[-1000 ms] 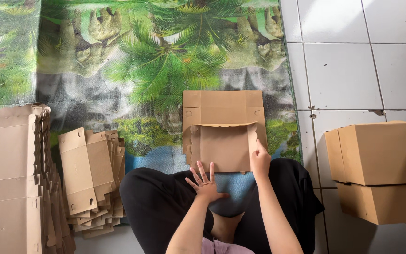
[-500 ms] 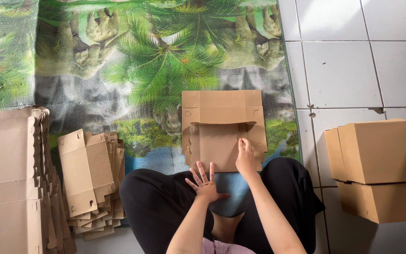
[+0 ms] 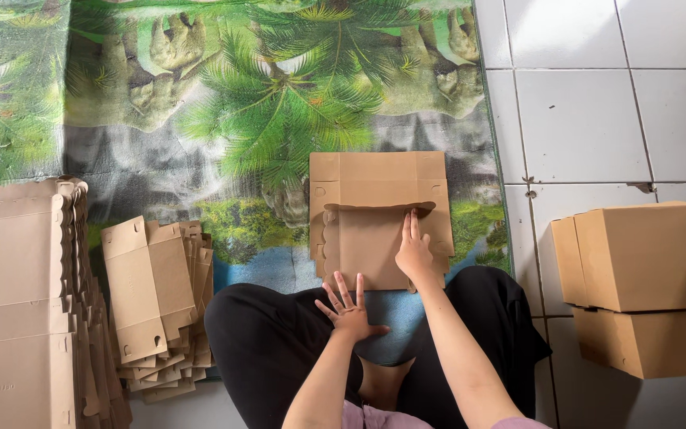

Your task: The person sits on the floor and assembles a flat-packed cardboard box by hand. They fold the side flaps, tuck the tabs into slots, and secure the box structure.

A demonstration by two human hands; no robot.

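**Both hands flat on a folded carton blank**

A person sits cross-legged on a mat printed with palms and rocks (image 3: pixel 279 103), and a flat cardboard box blank (image 3: pixel 379 218) lies on the mat just in front of the knees. The blank is partly folded: a smaller panel with a scalloped left edge lies over the larger sheet.

The right hand (image 3: pixel 414 253) rests on the blank's upper panel, palm down, with its fingers (image 3: pixel 409 226) held close together and reaching up to the curved fold line. It grips nothing. The left hand (image 3: pixel 348 306) lies at the blank's near edge, fingers spread wide, palm pressed down, empty as well.

To the person's left, a loose pile of small flat blanks (image 3: pixel 156 298) leans beside the left knee, and a taller stack of large flat blanks (image 3: pixel 21 310) stands further left at the frame's edge. To the right, on the white tiled floor (image 3: pixel 597 103), two assembled cardboard boxes (image 3: pixel 641 286) sit one on top of the other, well apart from the hands
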